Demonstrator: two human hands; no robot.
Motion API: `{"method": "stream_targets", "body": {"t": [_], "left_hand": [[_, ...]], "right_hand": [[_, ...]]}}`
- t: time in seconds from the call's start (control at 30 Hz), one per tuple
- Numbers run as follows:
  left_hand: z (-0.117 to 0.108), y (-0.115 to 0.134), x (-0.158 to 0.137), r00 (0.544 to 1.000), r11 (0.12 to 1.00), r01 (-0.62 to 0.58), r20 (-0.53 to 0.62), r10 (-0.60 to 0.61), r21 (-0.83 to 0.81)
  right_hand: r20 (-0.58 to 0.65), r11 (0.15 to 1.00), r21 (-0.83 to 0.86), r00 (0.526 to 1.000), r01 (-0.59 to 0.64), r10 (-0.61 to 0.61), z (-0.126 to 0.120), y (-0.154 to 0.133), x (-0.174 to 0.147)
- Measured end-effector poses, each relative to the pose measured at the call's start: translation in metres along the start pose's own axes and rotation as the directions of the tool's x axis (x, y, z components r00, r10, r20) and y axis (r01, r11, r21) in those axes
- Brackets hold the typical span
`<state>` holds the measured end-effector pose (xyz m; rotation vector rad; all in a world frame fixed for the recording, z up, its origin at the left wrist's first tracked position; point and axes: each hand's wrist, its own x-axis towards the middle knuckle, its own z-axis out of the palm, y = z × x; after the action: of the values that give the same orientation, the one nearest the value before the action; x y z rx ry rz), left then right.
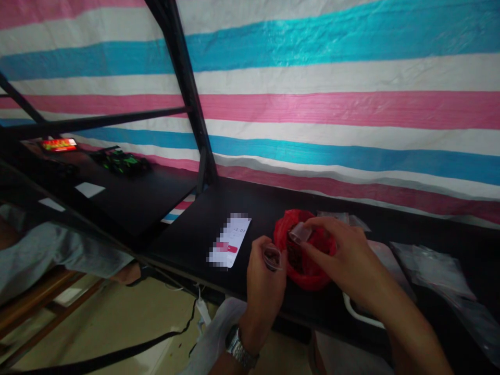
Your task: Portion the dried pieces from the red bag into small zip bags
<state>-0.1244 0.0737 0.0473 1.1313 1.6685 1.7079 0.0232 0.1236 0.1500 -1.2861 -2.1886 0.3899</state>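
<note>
My left hand (265, 281) is closed around a small clear plastic cup (272, 257) with dark brown bits inside. Between the fingertips of my right hand (339, 250) is a second small clear cup (300, 233), tilted over a red plastic bag (312, 280). The bag lies open on the black table, and dark brown bits show inside it. My left hand is beside the bag's left edge. What exactly the bits are, I cannot make out.
A phone with a lit screen (230, 242) lies left of the bag. Clear plastic bags (437, 271) and a white-rimmed tray (363, 315) are on the right. Another table holds a green toy car (123, 161) and a lit phone (59, 144). A seated person's leg (58, 255) shows at left.
</note>
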Motion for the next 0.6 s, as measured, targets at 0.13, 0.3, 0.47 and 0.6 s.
{"method": "stream_targets", "body": {"t": [0.13, 0.3, 0.47, 0.6], "left_hand": [[0.000, 0.005, 0.002, 0.999, 0.998, 0.027, -0.029, -0.029, -0.060], [0.002, 0.008, 0.003, 0.999, 0.996, 0.041, -0.030, -0.044, -0.085], [0.003, 0.008, 0.007, 0.992, 0.984, 0.112, -0.035, -0.118, -0.140], [0.003, 0.005, 0.010, 0.983, 0.974, 0.154, -0.070, -0.167, -0.167]], "right_hand": [[0.109, 0.982, -0.131, 0.983, -0.134, 0.148, 0.014, 0.022, 0.007], [0.181, 0.945, -0.295, 0.963, -0.141, 0.201, 0.038, 0.017, 0.005], [0.273, 0.974, -0.194, 0.947, -0.115, 0.166, 0.042, 0.004, 0.005], [0.269, 0.976, -0.038, 0.939, -0.214, 0.216, 0.039, 0.010, 0.004]]}}
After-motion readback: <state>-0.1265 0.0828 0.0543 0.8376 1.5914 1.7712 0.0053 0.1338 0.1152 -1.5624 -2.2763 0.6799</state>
